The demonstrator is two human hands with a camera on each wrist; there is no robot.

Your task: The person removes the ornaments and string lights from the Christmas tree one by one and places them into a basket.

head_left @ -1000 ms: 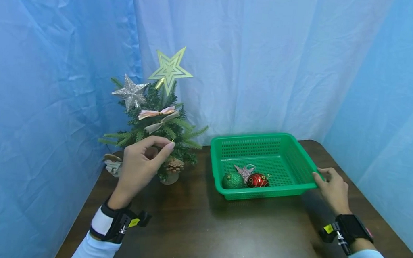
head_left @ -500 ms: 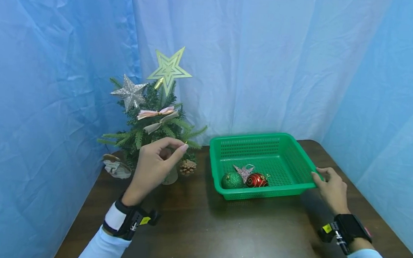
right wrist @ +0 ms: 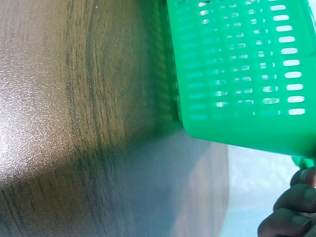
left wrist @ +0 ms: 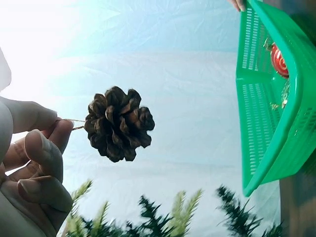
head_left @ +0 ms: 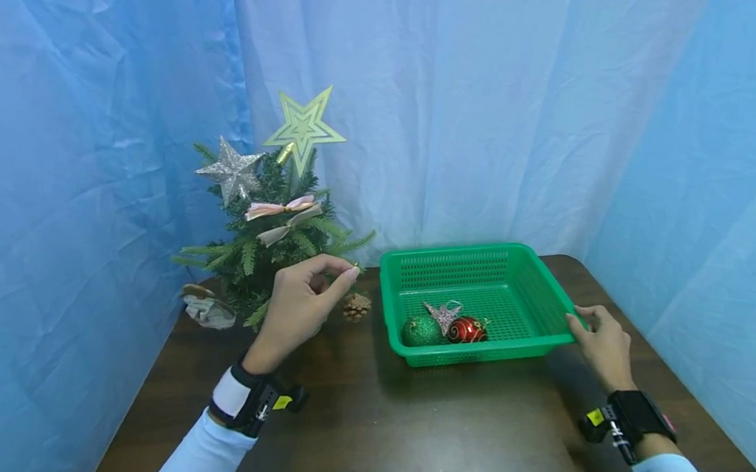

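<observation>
My left hand pinches the thin gold string of a brown pine cone between thumb and forefinger. In the left wrist view the cone dangles from its loop, apart from the fingers. The cone hangs between a small Christmas tree and a green plastic basket. Thumb and fingers of my right hand grip the basket's right rim. Inside the basket lie a green glitter ball, a red ball with gold swirls and a pinkish glitter star.
The tree carries a gold star topper, a silver glitter star, a pink bow and a pale bow. A whitish cloth-like item lies at its left foot. Blue curtains enclose the dark wooden table.
My left hand has moved right, away from the tree toward the basket, carrying the pine cone by its string. The right hand keeps its grip on the basket rim.
</observation>
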